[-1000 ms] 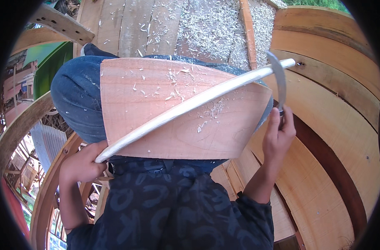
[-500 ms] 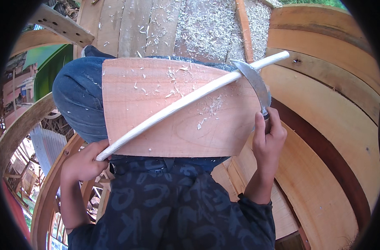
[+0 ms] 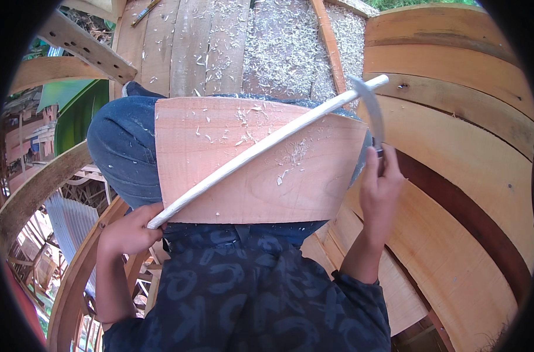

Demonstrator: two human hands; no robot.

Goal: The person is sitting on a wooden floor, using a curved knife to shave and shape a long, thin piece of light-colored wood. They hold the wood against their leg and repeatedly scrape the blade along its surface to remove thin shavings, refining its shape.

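Observation:
A pale peeled stick [image 3: 261,147] slants across a reddish wooden board [image 3: 220,176] lying on my lap. My left hand [image 3: 130,230] is closed round the stick's near end, at the board's lower left corner. Over the board's right edge, my right hand [image 3: 381,179] grips the handle of a sickle [image 3: 372,111]. Its curved blade, slightly blurred, crosses the stick close to the far end. Whether the edge touches the wood, I cannot tell. Thin wood shavings [image 3: 291,158] are scattered over the board on both sides of the stick.
Curved wooden planks [image 3: 449,146] rise along my right side. Beyond my knees, plank flooring [image 3: 191,47] carries a thick spread of shavings [image 3: 281,50] and a narrow orange-brown batten [image 3: 328,41]. A curved wooden rib [image 3: 73,281] and a perforated beam [image 3: 85,47] stand on the left.
The sickle's blade has shifted slightly along the stick toward the far end and turned more upright. My view has moved a little; the left hand keeps its hold.

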